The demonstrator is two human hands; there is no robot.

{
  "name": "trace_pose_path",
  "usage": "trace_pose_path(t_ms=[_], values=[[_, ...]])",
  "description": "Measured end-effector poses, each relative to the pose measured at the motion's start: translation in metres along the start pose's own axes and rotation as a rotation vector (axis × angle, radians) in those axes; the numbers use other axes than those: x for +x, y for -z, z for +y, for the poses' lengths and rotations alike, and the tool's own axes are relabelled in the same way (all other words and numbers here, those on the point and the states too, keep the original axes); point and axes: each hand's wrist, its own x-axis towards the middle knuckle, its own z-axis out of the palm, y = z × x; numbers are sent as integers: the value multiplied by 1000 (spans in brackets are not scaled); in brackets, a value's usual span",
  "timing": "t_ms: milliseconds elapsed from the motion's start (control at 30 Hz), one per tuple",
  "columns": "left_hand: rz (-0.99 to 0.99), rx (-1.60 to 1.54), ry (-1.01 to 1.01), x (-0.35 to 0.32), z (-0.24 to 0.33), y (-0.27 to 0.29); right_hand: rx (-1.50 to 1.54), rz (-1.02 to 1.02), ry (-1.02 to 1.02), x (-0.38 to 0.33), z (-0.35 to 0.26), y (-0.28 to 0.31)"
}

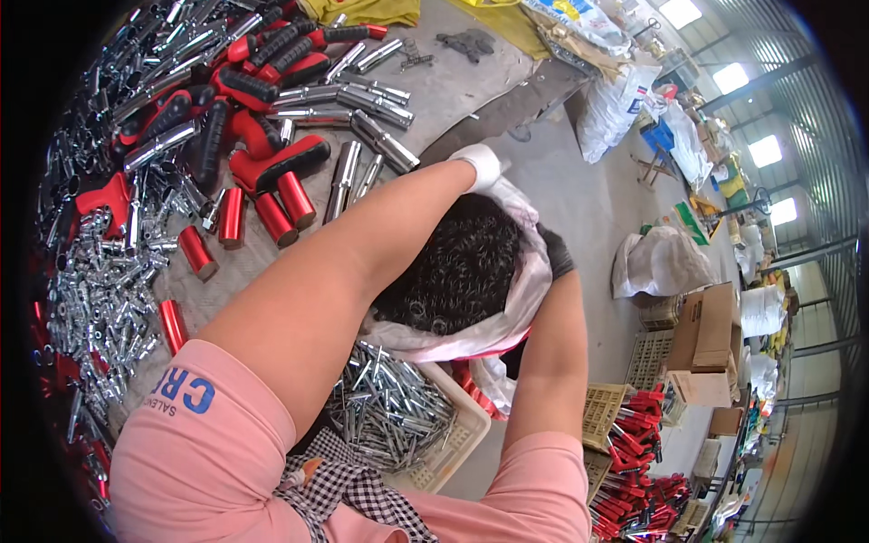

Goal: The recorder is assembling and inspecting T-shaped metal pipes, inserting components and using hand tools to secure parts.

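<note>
A white sack [536,271] with a wide open mouth is held between my two arms. Many small black pieces, some looking like rings or coils, fill it [462,262]. My left hand [480,166], in a white glove, grips the sack's far rim; its fingers are mostly hidden. At the sack's right side is my right hand [556,252] in a dark glove, holding it from outside with fingers out of sight. Left of the sack, red cylinders [295,199], shiny metal tubes [384,140] and red-and-black grips [279,163] lie on the worktable [213,294].
A pale crate [469,436] of metal pins [389,403] stands below the sack. Small metal parts [100,308] are heaped at the table's left. To the right are yellowish crates [601,414], red tool parts [634,443], a cardboard box [701,344] and white sacks [665,262].
</note>
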Motion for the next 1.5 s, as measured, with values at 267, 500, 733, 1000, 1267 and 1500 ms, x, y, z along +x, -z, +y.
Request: trace_pose_path(t_ms=[267,500,733,1000,1267,1500], values=[[292,-237,-76,-67,53,60,-965,771,59,-59,-69,-37],[-13,-356,-258,-134,86,81,-1646,252,687,-122,-99,-151],[-170,-159,248,-98,61,27,53,344,218,-209,-40,-196],[-373,19,393,-104,128,20,-87,857,134,-97,34,-144],[-246,-292,539,-134,95,11,658,369,151,-109,3,-224],[-241,-340,633,-131,95,-14,-501,375,-2,-102,0,-170]])
